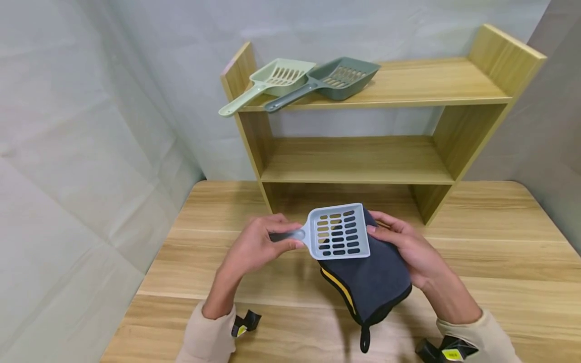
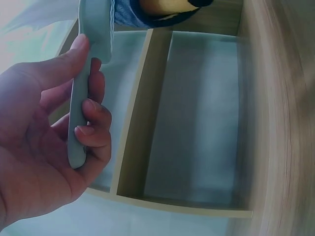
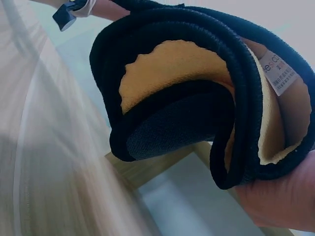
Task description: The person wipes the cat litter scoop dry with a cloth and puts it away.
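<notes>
A light grey-blue slotted litter scoop (image 1: 330, 234) is held out over the table, its handle (image 2: 78, 118) gripped by my left hand (image 1: 254, 244). In the left wrist view the thumb lies along the handle and the fingers curl round it. My right hand (image 1: 410, 252) holds a folded dark grey cloth (image 1: 379, 275) behind and under the scoop's pan, thumb at the pan's right edge. The cloth has black edging, a yellow inner side and a hanging loop (image 1: 365, 339). The right wrist view shows its folds and a white label (image 3: 279, 73); the right fingers are mostly hidden there.
A wooden shelf unit (image 1: 358, 174) stands at the back of the wooden table (image 1: 181, 282). On its top board lie a pale green scoop (image 1: 260, 83) and a dark grey-green scoop (image 1: 313, 83), side by side at the left, handles jutting over the front edge.
</notes>
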A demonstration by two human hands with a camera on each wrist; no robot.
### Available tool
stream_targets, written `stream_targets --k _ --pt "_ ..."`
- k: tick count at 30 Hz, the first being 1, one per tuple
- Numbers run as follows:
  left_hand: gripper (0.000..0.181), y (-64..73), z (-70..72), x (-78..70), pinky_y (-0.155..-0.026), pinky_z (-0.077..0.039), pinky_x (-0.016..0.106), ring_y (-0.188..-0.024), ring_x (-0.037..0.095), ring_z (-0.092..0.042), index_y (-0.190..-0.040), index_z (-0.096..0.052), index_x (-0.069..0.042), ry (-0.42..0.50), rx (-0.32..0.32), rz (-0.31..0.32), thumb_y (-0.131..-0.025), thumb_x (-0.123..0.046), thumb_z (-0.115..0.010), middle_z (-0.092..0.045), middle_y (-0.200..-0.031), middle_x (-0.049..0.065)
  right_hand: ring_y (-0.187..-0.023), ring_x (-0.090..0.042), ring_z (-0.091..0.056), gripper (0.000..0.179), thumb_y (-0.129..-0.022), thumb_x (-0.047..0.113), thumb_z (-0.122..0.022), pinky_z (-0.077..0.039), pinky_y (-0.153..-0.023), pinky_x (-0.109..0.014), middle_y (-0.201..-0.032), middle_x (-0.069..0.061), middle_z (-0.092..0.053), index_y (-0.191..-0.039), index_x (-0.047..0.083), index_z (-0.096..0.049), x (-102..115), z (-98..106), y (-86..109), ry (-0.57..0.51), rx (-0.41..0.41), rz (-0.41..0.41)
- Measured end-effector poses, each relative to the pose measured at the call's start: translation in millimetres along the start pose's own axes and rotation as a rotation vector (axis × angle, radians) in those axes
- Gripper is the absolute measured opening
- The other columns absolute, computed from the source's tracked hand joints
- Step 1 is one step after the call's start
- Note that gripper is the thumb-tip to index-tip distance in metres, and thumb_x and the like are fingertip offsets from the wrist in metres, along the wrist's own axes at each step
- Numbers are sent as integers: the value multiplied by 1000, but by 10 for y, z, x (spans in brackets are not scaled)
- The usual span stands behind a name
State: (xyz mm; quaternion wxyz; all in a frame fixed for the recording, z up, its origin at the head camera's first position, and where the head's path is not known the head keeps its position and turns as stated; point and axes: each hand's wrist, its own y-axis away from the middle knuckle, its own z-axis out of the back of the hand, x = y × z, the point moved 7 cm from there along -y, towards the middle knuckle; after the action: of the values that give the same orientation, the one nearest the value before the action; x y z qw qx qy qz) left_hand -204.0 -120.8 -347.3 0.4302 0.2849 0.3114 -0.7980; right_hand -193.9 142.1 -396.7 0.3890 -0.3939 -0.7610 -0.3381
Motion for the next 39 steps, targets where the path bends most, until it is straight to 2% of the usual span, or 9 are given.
stream_targets --k 8,13,22,33,39 --pt "37 17 35 68 -73 -55 27 -88 14 -65 -123 -80 -3 17 51 82 -89 -14 -89 -81 -105 5 -100 -17 -79 31 -111 11 -56 -65 -82 -32 -121 -2 -75 -138 24 -64 23 27 10 31 -4 24" --pt "35 43 98 141 -70 -54 25 -86 15 -64 -122 -81 -5 -17 45 116 -89 -15 -89 -81 -104 4 -97 -15 -79 31 -111 10 -56 -65 -80 -31 -117 0 -75 -137 24 -66 56 47 28 31 -4 47" --pt "34 45 120 147 -66 -50 24 -79 15 -61 -121 -82 -6 -37 28 111 -89 -16 -89 -79 -98 3 -95 -15 -79 27 -112 11 -55 -65 -79 -32 -113 0 -77 -133 24 -66 38 19 9 -13 -24 55" --pt "33 48 145 130 -64 -49 24 -76 15 -59 -121 -82 -8 -41 6 101 -90 -18 -88 -79 -97 2 -93 -15 -80 26 -111 14 -58 -65 -77 -32 -112 0 -78 -135 23 -62 66 -33 -58 5 -76 51" --pt "35 48 129 114 -64 -50 24 -79 14 -60 -121 -82 -5 -14 35 85 -89 -16 -89 -79 -96 2 -95 -14 -79 27 -110 13 -59 -65 -78 -32 -115 1 -75 -135 24 -65 95 -26 -67 49 -103 76"
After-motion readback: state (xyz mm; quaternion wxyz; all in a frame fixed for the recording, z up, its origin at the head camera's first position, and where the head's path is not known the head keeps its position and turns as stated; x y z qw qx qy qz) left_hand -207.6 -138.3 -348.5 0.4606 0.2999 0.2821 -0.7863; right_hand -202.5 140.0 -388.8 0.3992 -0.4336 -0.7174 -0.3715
